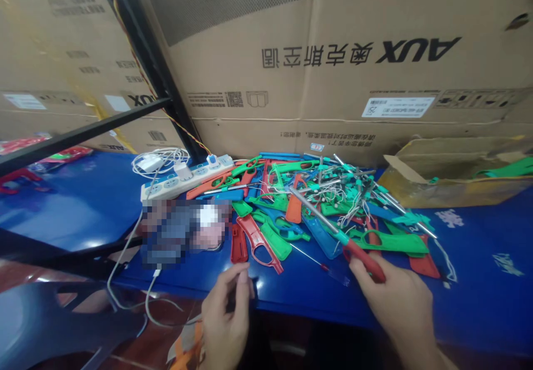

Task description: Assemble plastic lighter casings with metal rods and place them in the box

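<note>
Gripping a screwdriver (pixel 333 231) by its red handle, your right hand (pixel 395 300) is resting at the near edge of the table (pixel 478 292), the shaft pointing up-left into the pile (pixel 316 203) of plastic parts. Your left hand (pixel 227 317) is pinching thumb to fingers near a red part (pixel 259 243); you cannot tell whether it is holding anything.

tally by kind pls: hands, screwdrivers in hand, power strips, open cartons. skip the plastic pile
hands: 2 (left hand, right hand)
red-handled screwdriver, held in the right hand: 1
power strip: 1
open carton: 1
total: 5
</note>
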Motion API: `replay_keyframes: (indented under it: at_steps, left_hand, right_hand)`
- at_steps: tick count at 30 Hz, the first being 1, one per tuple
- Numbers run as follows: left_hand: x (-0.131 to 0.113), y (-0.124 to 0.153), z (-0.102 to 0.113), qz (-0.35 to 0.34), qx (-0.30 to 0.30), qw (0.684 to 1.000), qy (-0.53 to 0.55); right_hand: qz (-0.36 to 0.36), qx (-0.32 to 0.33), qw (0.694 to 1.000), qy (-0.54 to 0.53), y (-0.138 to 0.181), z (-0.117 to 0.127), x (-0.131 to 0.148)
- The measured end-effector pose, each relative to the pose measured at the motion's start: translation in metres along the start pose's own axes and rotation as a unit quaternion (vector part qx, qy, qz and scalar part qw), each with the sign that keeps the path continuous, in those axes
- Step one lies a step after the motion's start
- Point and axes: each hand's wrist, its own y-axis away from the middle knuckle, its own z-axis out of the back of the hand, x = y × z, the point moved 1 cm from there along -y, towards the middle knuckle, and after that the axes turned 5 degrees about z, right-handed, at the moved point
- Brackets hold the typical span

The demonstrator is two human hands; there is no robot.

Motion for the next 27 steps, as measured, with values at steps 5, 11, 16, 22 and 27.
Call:
replay_keyframes:
  at_steps: [5,11,16,22,27]
  left_hand:
    - [-0.001,0.004,-0.006,0.041,0.026,0.999,-0.02]
    - [0.001,0.002,-0.004,0.024,0.036,0.997,-0.063]
    - [0.001,0.002,-0.003,0.021,0.043,0.996,-0.073]
    - [0.004,0.002,-0.002,0.009,0.048,0.995,-0.085]
    - [0.01,0.0,0.0,-0.029,0.06,0.992,-0.109]
  right_hand:
    - [0.057,-0.043,0.997,0.034,0.003,-0.006,-0.002]
    - [0.089,-0.063,0.992,0.064,0.005,-0.009,-0.003]
    - [0.088,-0.056,0.992,0.073,0.004,-0.012,-0.003]
    - [0.078,-0.041,0.993,0.082,0.004,-0.009,-0.001]
    - [0.078,-0.036,0.993,0.077,0.005,-0.006,0.0]
